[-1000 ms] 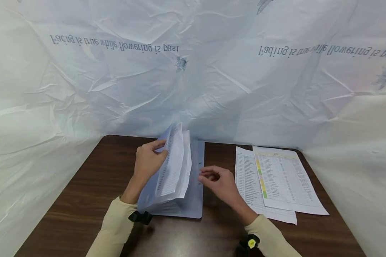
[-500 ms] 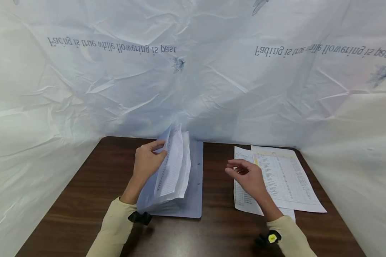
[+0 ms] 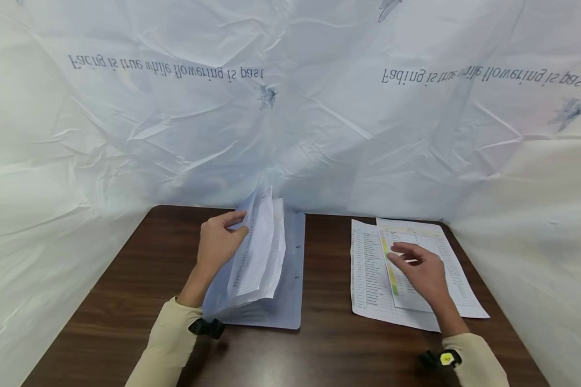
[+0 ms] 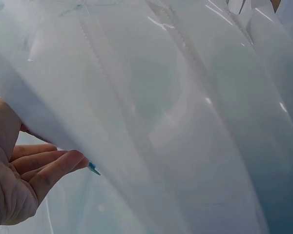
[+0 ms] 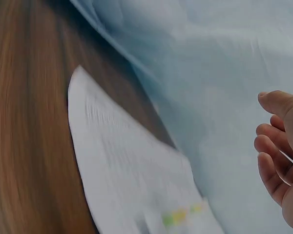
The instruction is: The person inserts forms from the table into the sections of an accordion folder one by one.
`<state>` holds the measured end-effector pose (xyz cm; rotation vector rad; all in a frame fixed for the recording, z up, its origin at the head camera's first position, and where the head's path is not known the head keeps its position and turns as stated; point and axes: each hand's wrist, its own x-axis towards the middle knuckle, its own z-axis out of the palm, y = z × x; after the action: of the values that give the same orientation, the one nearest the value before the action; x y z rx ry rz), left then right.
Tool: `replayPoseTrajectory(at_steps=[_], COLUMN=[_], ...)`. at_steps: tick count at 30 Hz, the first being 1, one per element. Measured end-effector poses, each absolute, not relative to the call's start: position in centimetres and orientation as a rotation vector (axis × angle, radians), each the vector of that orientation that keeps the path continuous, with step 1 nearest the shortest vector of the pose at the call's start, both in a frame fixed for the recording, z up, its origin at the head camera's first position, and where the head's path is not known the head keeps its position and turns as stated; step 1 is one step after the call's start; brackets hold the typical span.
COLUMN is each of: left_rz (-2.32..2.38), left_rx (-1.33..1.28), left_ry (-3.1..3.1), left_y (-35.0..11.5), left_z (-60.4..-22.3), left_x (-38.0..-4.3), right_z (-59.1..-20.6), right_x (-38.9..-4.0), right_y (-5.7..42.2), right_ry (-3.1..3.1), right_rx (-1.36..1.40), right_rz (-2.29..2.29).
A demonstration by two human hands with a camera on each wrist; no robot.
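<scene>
I see my left hand [image 3: 219, 241] pinching the raised leaves [image 3: 259, 247] of a blue folder [image 3: 293, 290], folder open on the dark table [image 3: 326, 301], right hand [image 3: 425, 270] loosely curved, narrowly parted, over loose printed sheets [image 3: 368, 274].

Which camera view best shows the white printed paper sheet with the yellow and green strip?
The head view: most of the white printed paper sheet with the yellow and green strip is visible, though the right hand blocks part. The right wrist view shows only a blurred, cut-off portion; the left wrist view shows none of it.
</scene>
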<state>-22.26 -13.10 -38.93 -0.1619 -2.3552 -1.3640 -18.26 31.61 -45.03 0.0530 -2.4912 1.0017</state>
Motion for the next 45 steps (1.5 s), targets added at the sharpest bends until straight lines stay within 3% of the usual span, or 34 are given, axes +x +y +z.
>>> replayPoseTrajectory(at_steps=[21, 45], left_rz=[-1.35, -1.348], left_rx=[-0.148, -0.139], left_ry=[-2.349, -2.358], left_y=[-13.0, -13.0], left_z=[-38.7, -38.7], left_x=[-22.0, -22.2], right_z=[-47.6, -49.3], right_x=[-15.9, -15.0], right_y=[43.8, 47.6], right_ry=[-2.653, -2.84], right_rx=[-0.417, -0.659], right_rz=[0.795, 0.723])
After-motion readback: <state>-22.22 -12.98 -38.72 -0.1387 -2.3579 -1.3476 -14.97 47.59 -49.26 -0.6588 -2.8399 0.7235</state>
